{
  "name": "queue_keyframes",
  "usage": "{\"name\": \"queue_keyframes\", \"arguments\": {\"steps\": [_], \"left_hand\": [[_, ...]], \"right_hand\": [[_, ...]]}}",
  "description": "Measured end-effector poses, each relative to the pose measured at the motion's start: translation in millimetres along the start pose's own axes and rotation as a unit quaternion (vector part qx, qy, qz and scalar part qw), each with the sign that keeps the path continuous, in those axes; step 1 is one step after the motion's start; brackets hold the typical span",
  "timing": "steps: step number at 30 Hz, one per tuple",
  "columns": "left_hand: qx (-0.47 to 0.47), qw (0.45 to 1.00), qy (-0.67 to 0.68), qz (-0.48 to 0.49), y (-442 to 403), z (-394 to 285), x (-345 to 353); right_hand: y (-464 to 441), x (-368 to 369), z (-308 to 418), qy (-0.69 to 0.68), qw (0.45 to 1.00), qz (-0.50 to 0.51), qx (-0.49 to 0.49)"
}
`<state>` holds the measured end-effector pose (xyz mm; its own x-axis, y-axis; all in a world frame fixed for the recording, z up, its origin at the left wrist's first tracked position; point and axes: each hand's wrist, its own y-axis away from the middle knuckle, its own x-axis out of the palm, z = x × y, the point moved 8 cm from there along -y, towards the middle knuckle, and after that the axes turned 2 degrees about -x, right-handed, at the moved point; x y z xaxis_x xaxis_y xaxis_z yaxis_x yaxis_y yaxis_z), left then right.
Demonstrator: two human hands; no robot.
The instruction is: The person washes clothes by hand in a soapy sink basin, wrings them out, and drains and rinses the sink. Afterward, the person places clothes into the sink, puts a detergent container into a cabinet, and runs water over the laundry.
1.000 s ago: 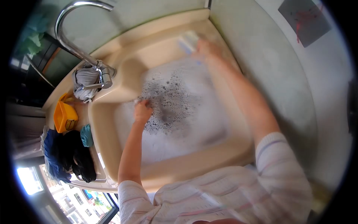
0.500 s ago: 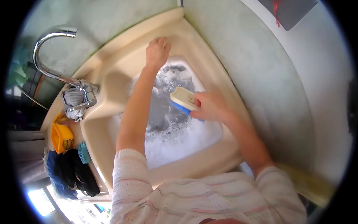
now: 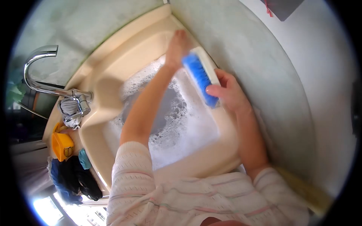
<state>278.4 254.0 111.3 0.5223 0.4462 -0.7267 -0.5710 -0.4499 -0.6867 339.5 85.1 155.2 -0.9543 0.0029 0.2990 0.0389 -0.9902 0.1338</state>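
My right hand grips a scrub brush with a cream back and blue bristles. The bristles are turned up and to the left, above the right rim of the sink. My left hand is at the sink's far end, close to the tip of the brush; motion smears it, so whether it touches the brush is unclear. Below both hands the beige sink holds cloudy grey water with white foam. The sink bottom is hidden by the suds.
On the left stands a chrome faucet with a grey cloth bundled by its base. Nearer lie a yellow container, a small teal cloth and dark clothes. A pale green wall borders the right side.
My right hand has lifted the brush up and right from over the water and turned its bristles upward. My left hand has shifted right along the far rim, toward the brush.
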Motion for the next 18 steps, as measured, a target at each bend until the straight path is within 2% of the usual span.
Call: {"name": "queue_keyframes", "arguments": {"steps": [1,2,3,5,6,8,9,11,13,15,18], "left_hand": [[-0.096,0.977,0.186,0.044,9.8,-9.9,-23.1],[-0.188,0.908,0.364,0.084,24.2,-30.7,-44.1],[-0.227,0.820,0.514,0.108,42.7,-48.4,-38.2],[-0.103,0.837,0.529,0.095,64.1,-84.8,-79.8],[0.057,0.923,0.375,0.057,73.6,-110.3,-121.6],[0.027,0.920,0.379,0.100,107.4,-113.3,-142.7],[0.013,0.938,0.312,0.150,132.7,-92.8,-129.2],[-0.091,0.971,0.125,0.180,162.6,-40.4,-114.5],[-0.164,0.963,0.037,0.211,189.2,-3.7,-99.2],[-0.138,0.932,0.103,0.319,242.2,6.5,-47.3],[-0.213,0.860,0.008,0.463,139.3,9.3,-64.5]], "right_hand": [[-1.4,-1.8,2.1,-0.011,1.000,-0.007,-0.013],[-2.3,-4.2,3.3,-0.021,0.999,-0.014,-0.026],[-2.4,-8.3,-0.1,-0.010,0.999,-0.028,-0.028],[-2.2,-10.9,-8.5,-0.075,0.996,-0.025,-0.031],[-3.5,-13.0,-8.5,-0.105,0.994,-0.020,-0.033],[-1.8,-11.9,-9.4,-0.129,0.991,-0.002,-0.026],[-1.6,-11.6,-11.8,-0.138,0.990,-0.005,-0.021],[-1.2,-11.4,-15.0,-0.139,0.990,-0.009,-0.018],[-2.8,-10.6,-13.8,-0.120,0.992,-0.011,-0.024],[-4.2,-12.7,-18.1,-0.105,0.994,-0.032,-0.018],[-7.3,-12.6,-19.9,-0.094,0.995,-0.035,-0.011]]}}
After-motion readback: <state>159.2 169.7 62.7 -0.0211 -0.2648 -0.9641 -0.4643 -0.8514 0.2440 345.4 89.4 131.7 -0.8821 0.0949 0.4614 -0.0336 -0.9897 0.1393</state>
